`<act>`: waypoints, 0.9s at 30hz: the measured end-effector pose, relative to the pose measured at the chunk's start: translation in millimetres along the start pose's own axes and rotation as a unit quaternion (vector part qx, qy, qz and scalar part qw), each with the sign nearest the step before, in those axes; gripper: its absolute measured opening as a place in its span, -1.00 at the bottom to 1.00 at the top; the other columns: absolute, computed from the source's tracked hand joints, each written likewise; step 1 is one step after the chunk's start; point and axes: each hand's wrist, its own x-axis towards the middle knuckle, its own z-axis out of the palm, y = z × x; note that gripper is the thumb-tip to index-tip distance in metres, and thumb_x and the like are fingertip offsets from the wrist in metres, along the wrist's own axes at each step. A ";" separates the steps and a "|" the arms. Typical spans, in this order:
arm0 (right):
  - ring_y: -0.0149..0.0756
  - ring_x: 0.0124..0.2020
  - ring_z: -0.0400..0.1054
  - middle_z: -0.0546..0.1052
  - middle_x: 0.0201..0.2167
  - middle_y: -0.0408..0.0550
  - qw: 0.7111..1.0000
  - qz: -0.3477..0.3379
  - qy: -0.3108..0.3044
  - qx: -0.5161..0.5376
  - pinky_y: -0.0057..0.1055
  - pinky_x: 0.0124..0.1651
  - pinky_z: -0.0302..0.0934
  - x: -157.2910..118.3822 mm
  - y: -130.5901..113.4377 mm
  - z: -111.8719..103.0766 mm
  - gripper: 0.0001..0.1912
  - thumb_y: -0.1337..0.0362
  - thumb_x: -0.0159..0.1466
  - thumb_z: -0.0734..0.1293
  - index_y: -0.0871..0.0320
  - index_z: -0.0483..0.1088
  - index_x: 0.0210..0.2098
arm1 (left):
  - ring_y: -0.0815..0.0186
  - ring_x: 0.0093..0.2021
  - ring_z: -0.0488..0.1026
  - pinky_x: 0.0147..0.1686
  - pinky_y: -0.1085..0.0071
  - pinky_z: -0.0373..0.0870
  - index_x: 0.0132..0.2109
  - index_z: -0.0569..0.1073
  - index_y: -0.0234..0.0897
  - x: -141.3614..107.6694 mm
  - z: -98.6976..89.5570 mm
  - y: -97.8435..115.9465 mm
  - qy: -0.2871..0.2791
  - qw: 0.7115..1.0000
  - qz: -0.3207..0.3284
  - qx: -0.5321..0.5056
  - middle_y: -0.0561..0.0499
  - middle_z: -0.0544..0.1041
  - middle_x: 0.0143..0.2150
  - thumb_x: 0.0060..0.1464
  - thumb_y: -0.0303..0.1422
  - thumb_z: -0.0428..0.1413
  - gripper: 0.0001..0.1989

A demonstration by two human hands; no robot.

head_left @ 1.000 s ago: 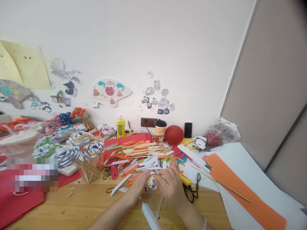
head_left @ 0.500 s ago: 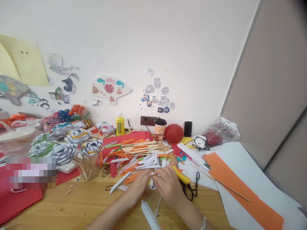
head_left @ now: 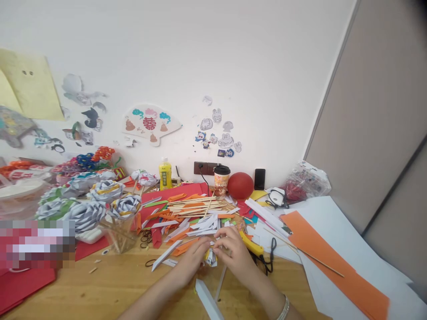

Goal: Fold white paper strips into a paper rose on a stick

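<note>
A small rolled paper flower [head_left: 211, 258], white with some yellow, sits between my hands above the wooden table. My left hand [head_left: 193, 258] is closed on its left side, fingers bent over it and partly hiding it. On the other side my right hand [head_left: 235, 254] is curved with thumb and fingers apart, close to the petals; whether a fingertip touches the paper is hard to see. A thin pale stick [head_left: 220, 283] slants down below the flower. Nearer to me lies a folded white paper strip [head_left: 207, 298]. A yellow glue gun [head_left: 252, 244] rests just right of my right hand.
Folded paper strips [head_left: 207, 224] and wooden sticks [head_left: 190, 206] lie in a heap beyond my hands. Finished paper roses [head_left: 88, 213] and a clear cup [head_left: 122, 235] stand left. Orange paper [head_left: 333, 262] over white sheets is right. A drink cup [head_left: 221, 182] and red balloon [head_left: 240, 186] stand behind.
My right hand's fingers have lifted and spread from the flower, showing more of it. My left hand stays closed there. The whole view has shifted slightly.
</note>
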 end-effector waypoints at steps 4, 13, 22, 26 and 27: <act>-0.32 -0.16 0.23 0.36 -0.26 -0.12 0.999 0.032 -0.001 0.011 -0.38 -0.09 0.13 0.6 -1.3 -0.4 -0.87 0.33 0.20 0.26 0.12 0.35 -0.48 | 0.23 0.04 0.27 0.06 0.33 0.16 -0.15 0.42 -0.24 0.7 -0.2 -10.7 -0.006 1.000 -0.005 0.000 -0.07 0.41 0.00 -0.02 -0.44 -0.14 -0.67; -0.30 -0.34 0.20 0.39 -0.33 -0.06 0.952 -0.148 0.120 -0.239 -0.30 -0.23 0.11 -5.2 3.3 1.9 -0.89 0.34 0.23 0.22 0.15 0.34 -0.42 | 0.20 -0.11 0.35 -0.21 0.35 0.35 -0.14 0.41 -0.24 2.0 4.4 -13.0 0.031 0.995 -0.064 -0.072 -0.08 0.43 -0.06 0.06 -0.35 -0.18 -0.68; -0.30 -0.36 0.21 0.42 -0.41 -0.06 0.921 -0.181 0.143 -0.313 -0.27 -0.22 0.09 -6.1 3.4 6.8 -0.87 0.37 0.25 0.18 0.17 0.35 -0.37 | 0.17 0.01 0.29 -0.08 0.29 0.30 -0.10 0.38 -0.29 6.6 8.0 -24.1 0.056 0.991 -0.074 -0.101 -0.13 0.38 0.03 0.08 -0.24 -0.19 -0.63; -0.32 -0.37 0.22 0.43 -0.42 -0.06 0.922 -0.187 0.138 -0.311 -0.28 -0.21 0.10 -5.5 2.1 8.4 -0.85 0.39 0.25 0.16 0.18 0.35 -0.38 | 0.17 0.08 0.25 0.11 0.26 0.11 -0.11 0.40 -0.30 6.4 7.1 -21.4 0.070 0.991 -0.075 -0.092 -0.13 0.38 0.04 0.07 -0.25 -0.16 -0.64; -0.32 -0.38 0.23 0.43 -0.43 -0.07 0.922 -0.188 0.137 -0.311 -0.28 -0.21 0.10 -5.2 1.7 8.5 -0.85 0.40 0.25 0.16 0.17 0.35 -0.38 | 0.16 0.06 0.26 0.10 0.25 0.12 -0.11 0.41 -0.30 6.2 6.7 -21.0 0.065 0.991 -0.076 -0.093 -0.13 0.40 0.03 0.07 -0.25 -0.16 -0.63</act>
